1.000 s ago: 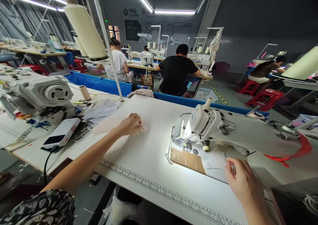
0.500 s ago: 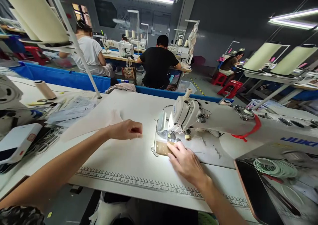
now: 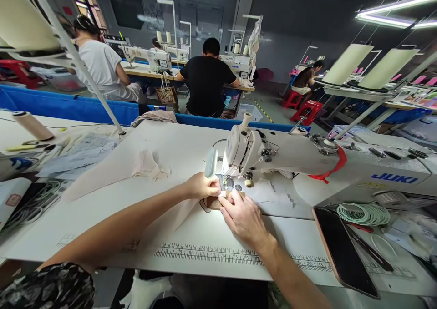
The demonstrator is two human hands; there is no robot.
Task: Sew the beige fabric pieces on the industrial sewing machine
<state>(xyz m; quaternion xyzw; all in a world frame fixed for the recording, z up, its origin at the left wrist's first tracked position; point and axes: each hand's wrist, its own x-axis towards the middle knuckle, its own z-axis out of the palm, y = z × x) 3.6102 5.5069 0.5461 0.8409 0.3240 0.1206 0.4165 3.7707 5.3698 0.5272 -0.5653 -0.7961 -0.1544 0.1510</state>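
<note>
My left hand point(image 3: 204, 185) is beside the needle area of the white sewing machine point(image 3: 239, 152), its thumb and fingertips pinched on a small white piece point(image 3: 222, 193). My right hand point(image 3: 243, 215) rests just to the right, fingers bent, fingertips pressing on a brown piece point(image 3: 213, 203) that lies flat on the machine bed. Both hands' fingertips nearly meet in front of the presser foot. A thin pale fabric point(image 3: 148, 165) lies on the white table point(image 3: 170, 138) behind my left forearm.
A phone point(image 3: 343, 250) and a coil of pale green cord point(image 3: 363, 213) lie at the right. Papers point(image 3: 80, 152) and a thread spool point(image 3: 33, 125) are at the left. A printed ruler point(image 3: 211, 253) runs along the front edge. People sit at machines beyond the blue cloth barrier point(image 3: 68, 104).
My left hand has moved right and forward to the needle area and now pinches the small white piece. My right hand remains on the brown piece. The view has shifted slightly.
</note>
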